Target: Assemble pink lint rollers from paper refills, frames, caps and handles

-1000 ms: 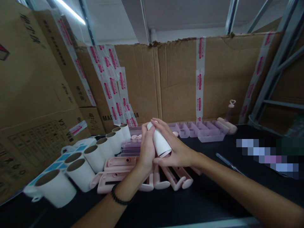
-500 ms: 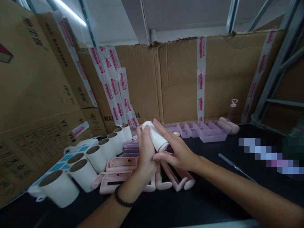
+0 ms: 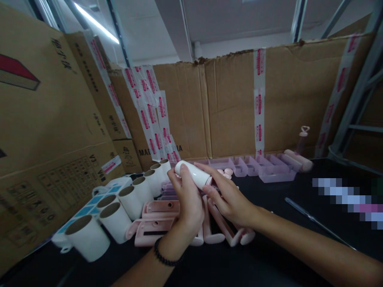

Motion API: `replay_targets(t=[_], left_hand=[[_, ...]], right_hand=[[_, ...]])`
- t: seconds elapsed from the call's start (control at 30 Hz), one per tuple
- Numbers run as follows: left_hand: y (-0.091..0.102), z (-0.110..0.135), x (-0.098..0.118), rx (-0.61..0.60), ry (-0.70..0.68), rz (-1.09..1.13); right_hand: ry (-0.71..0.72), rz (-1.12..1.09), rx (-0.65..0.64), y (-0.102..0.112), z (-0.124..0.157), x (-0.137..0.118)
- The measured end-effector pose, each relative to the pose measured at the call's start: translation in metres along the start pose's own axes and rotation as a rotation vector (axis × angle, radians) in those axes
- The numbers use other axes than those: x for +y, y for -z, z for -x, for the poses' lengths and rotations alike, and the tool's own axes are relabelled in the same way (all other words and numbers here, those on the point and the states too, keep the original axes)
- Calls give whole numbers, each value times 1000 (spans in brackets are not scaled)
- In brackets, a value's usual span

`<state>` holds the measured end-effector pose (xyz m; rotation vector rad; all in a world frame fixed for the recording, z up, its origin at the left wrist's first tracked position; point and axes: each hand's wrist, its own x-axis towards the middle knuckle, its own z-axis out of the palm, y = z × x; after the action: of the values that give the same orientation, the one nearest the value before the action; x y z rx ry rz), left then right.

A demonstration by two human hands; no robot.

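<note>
Tilted between my hands, a glossy white roll (image 3: pixel 197 175) points its lower end to the right. My left hand (image 3: pixel 190 201) is wrapped round its left part, with the thumb along the top. The fingers of my right hand (image 3: pixel 235 201) close on the right end, where a thin dark line and a bit of pink show. Below lie pink plastic handle parts (image 3: pixel 160 208), some partly covered by my hands. To the left stand several white hollow rolls (image 3: pixel 89 241) with brown cardboard cores, lined up away from me.
Blue-and-white packs (image 3: pixel 74 213) lie behind the rolls. Lilac plastic trays (image 3: pixel 277 175) and small pink round caps (image 3: pixel 227 173) are at the back. A thin clear-handled tool (image 3: pixel 308 213) lies right on the black table. Cardboard walls (image 3: pixel 233 107) stand behind and left.
The roll has tipped to a flatter angle and dropped slightly in my hands. The pink caps behind show more. The whole view has shifted a little.
</note>
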<state>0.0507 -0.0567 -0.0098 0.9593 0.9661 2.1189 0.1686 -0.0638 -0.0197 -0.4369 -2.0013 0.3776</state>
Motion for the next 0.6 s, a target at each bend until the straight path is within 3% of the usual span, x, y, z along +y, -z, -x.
replay_targets(t=[0.27,0.37,0.5,0.6], left_hand=[[3,1,-2,-2,-63,-25],[1,1,-1,3,-18,-22],[-2,-2,2,45,55,-11],[-2,-5,2,72,83,1]], right_hand=[[7,-12,26,-1,-1,-2],[-10,16,35,-3,0,-2],[-31,158,178,-9,2,0],[110,273,245,-11,5,4]])
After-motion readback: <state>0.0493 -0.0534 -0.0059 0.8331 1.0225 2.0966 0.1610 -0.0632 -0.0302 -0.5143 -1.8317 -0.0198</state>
